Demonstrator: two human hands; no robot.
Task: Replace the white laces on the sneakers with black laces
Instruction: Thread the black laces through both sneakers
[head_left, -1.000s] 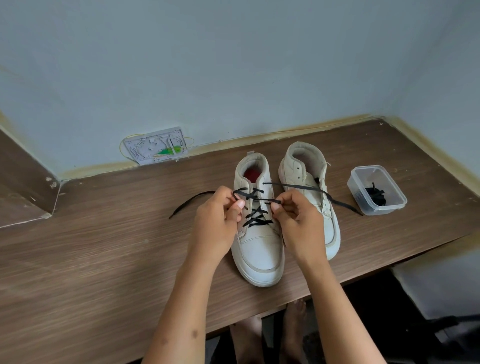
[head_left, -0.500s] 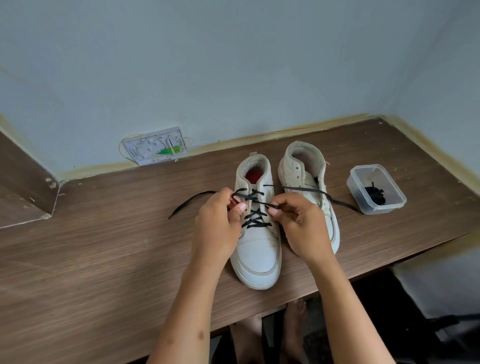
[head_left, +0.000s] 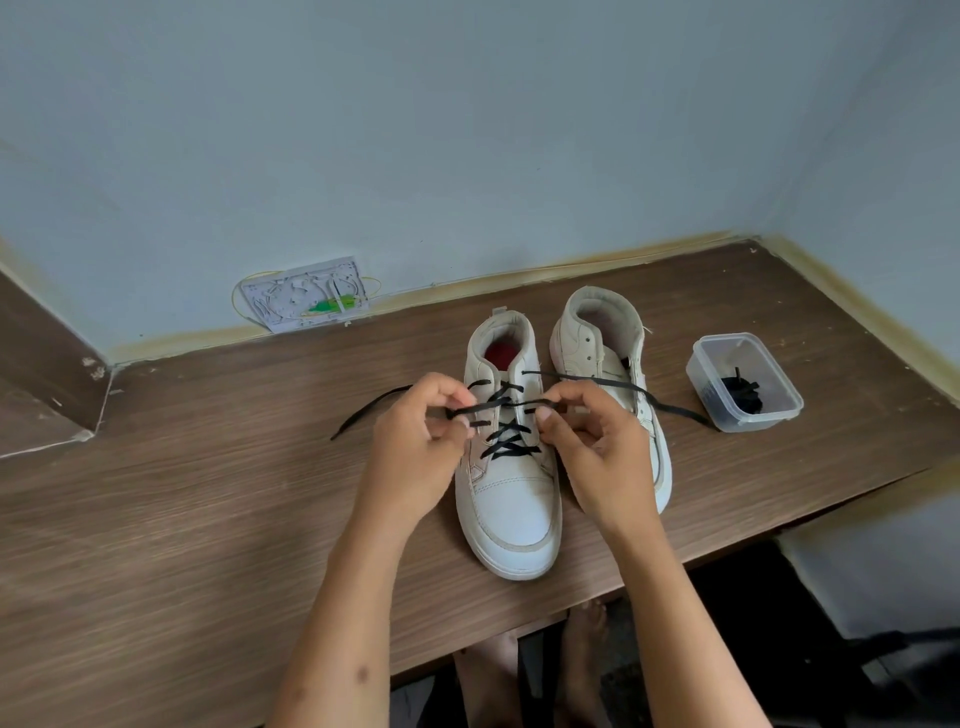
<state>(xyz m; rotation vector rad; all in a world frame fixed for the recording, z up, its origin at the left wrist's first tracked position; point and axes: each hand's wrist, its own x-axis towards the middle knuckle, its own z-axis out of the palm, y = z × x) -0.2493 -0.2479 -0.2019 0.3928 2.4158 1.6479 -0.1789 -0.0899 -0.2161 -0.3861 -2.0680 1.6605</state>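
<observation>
Two white sneakers stand side by side on the wooden table (head_left: 182, 519). The left sneaker (head_left: 511, 509) carries a black lace (head_left: 506, 439) crossed through its lower eyelets. My left hand (head_left: 415, 452) pinches a strand of the lace at the sneaker's left side. My right hand (head_left: 597, 447) pinches the lace at the sneaker's right side. One loose lace end trails left over the table, the other runs right across the second sneaker (head_left: 608, 364). That sneaker shows no lace in its eyelets and is partly hidden by my right hand.
A clear plastic box (head_left: 779, 410) holding another black lace (head_left: 743, 392) sits at the right of the sneakers. A white panel with wires (head_left: 304, 293) leans on the wall behind. The table's front edge runs below the sneakers, with bare feet (head_left: 535, 670) under it.
Both hands have moved slightly apart, drawing a lace strand taut across the left sneaker's upper eyelets. The sneakers and box have stayed in place.
</observation>
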